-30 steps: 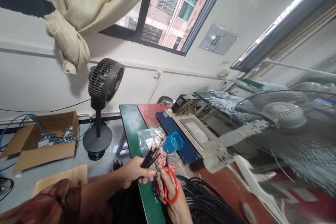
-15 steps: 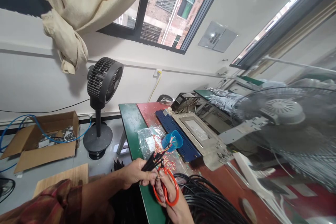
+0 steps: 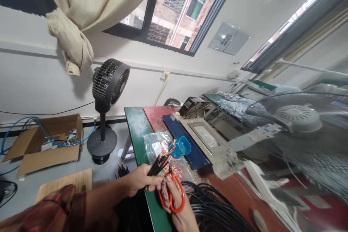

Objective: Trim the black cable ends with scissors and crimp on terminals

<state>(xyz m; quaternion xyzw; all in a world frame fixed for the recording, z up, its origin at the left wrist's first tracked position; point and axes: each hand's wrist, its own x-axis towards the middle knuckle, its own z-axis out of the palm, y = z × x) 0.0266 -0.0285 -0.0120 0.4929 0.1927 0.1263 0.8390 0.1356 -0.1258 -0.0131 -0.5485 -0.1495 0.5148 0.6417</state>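
My left hand is closed round a bundle of black cables, whose stripped ends show thin coloured wires pointing up and away from me. My right hand grips orange-handled scissors, with fingers through the loops; the dark blades point toward the cable ends. My two hands meet at the thumbs. Just beyond the wire ends stands a blue plastic cup. Small coloured wire scraps lie on the table under the cables, partly on a clear plastic bag.
A coil of black cable lies right of my hands. Behind the cup sits a machine with a blue panel. A large fan fills the right side. Left stand a black fan and an open carton.
The wire ends stand further clear of the scissor blades and look more fanned out. Both hands keep their grip in nearly the same place; the whole view has shifted slightly.
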